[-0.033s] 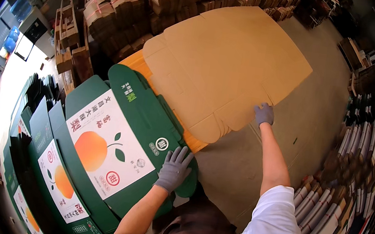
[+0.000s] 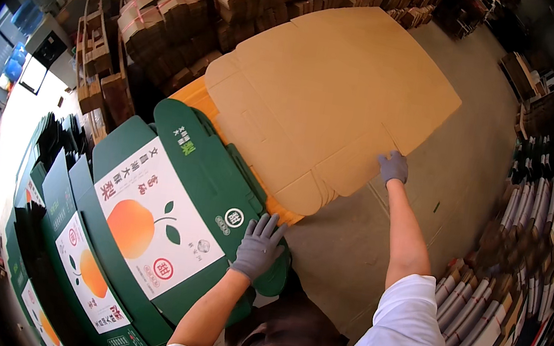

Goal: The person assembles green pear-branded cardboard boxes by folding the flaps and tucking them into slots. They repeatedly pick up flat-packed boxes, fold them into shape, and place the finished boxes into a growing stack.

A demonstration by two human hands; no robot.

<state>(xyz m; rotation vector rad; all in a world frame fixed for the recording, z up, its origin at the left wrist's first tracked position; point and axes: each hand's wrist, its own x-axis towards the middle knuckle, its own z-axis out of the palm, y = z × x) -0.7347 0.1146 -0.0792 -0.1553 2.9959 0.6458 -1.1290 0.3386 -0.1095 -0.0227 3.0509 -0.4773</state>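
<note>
A large plain brown cardboard box blank (image 2: 331, 88) lies on an orange-brown tabletop (image 2: 199, 96) and reaches past its right side. My right hand (image 2: 393, 168), in a grey glove, is closed on the blank's near right edge; its thumb is partly hidden. To the left lies a green printed cardboard box blank (image 2: 208, 184) with a white panel showing an orange-coloured fruit and leaves. My left hand (image 2: 258, 247), also gloved in grey, rests flat on its near right part, fingers spread.
More green printed blanks (image 2: 89, 274) stand at the left. Bundled cardboard stacks (image 2: 161, 15) and wooden pallets (image 2: 92, 51) line the back left. Rows of stacked flat cardboard (image 2: 474, 307) run along the right, with grey floor (image 2: 458, 191) between.
The green printed blank and the brown blank's left part sit slightly further left and lower in the picture. Both hands keep their places, with only a slight shift.
</note>
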